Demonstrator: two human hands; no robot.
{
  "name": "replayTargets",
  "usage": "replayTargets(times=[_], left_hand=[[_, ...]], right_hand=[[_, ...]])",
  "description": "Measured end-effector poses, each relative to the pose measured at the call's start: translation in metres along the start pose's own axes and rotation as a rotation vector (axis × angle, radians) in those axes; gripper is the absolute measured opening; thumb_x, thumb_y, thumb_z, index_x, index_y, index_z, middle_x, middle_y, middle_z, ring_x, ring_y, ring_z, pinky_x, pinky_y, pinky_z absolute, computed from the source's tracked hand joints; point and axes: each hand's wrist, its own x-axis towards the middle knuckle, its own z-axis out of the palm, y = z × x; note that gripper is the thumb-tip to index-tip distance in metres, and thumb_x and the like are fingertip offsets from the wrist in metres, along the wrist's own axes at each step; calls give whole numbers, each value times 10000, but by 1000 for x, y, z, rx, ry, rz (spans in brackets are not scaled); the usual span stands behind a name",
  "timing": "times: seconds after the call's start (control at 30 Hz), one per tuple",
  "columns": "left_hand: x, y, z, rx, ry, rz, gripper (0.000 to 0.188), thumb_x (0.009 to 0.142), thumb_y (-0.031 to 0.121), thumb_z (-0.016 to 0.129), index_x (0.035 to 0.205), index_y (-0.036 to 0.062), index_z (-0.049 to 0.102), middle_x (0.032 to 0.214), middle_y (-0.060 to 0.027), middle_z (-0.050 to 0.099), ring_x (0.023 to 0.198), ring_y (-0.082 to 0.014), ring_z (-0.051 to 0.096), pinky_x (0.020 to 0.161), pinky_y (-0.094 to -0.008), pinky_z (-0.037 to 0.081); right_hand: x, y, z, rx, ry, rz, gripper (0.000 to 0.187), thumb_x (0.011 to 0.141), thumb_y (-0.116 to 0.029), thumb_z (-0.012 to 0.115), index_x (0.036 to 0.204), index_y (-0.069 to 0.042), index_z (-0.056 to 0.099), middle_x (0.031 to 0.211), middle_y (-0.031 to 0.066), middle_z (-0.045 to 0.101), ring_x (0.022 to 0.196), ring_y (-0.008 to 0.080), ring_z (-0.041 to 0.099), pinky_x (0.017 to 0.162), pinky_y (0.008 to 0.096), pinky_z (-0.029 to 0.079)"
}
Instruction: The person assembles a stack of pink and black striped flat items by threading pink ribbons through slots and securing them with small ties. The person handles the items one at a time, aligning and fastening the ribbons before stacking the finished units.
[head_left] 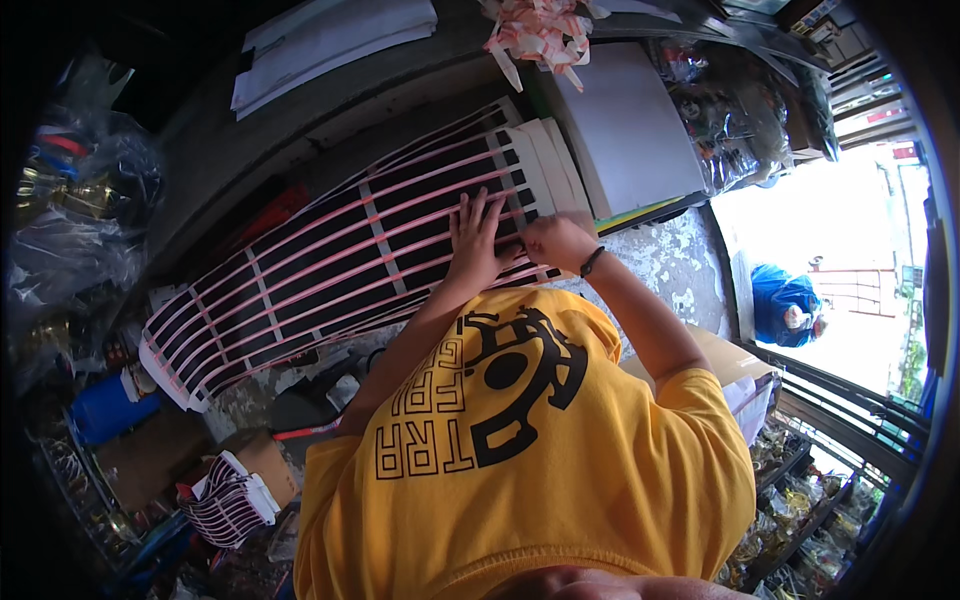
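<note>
A long stack of black sheets [410, 212] lies slantwise in front of me. Pinkish strips run along its length, and paler bands cross it. Its right end has a white margin [560, 165]. My left hand [474, 236] rests flat on the stack near that end, fingers stretched out and apart. Just right of it, my right hand [560, 243] is closed at the edge of the stack, knuckles up. Its fingertips are hidden, so what it pinches, if anything, cannot be made out. A dark band circles my right wrist.
White sheets [335, 50] lie beyond the stack. A pink-and-white ribbon bunch [545, 38] hangs at the top. Right are a white board [630, 130], clear plastic bags [740, 125] and a blue bag [785, 305]. Lower left are a blue container [112, 408] and a smaller striped bundle [230, 503].
</note>
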Motion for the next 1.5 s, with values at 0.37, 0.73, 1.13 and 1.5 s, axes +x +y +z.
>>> replayTargets(times=[0.37, 0.73, 1.13, 1.5], left_hand=[[-1, -1, 3, 41, -8, -23, 953, 739, 368, 789, 1511, 155, 273, 1585, -166, 195, 1457, -466, 130, 1138, -639, 117], [0, 1, 3, 74, 1, -23, 1007, 713, 444, 796, 1511, 137, 263, 1584, -170, 185, 1452, -478, 131, 1127, -655, 131], [4, 13, 2, 44, 57, -82, 1025, 657, 438, 829, 1473, 163, 273, 1541, -162, 256, 1434, -479, 186, 1113, -668, 160], [4, 16, -3, 61, -6, -125, 991, 668, 391, 830, 1459, 158, 281, 1542, -161, 234, 1444, -467, 172, 1123, -664, 146]], right_hand=[[-3, -6, -19, 467, 64, 361, 151, 777, -218, 702, 765, -70, 673, 749, 127, 675, 730, 328, 654, 655, 405, 517], [-8, -32, 4, -48, 19, 294, 315, 869, -330, 608, 921, -26, 673, 838, 220, 678, 808, 394, 660, 746, 480, 524], [-3, -18, 4, 93, 31, 299, 215, 804, -235, 611, 876, -55, 704, 809, 194, 671, 774, 390, 642, 711, 465, 509], [1, -5, -11, 361, -38, 466, 224, 824, -250, 610, 869, -50, 700, 747, 173, 665, 687, 347, 644, 638, 397, 515]])
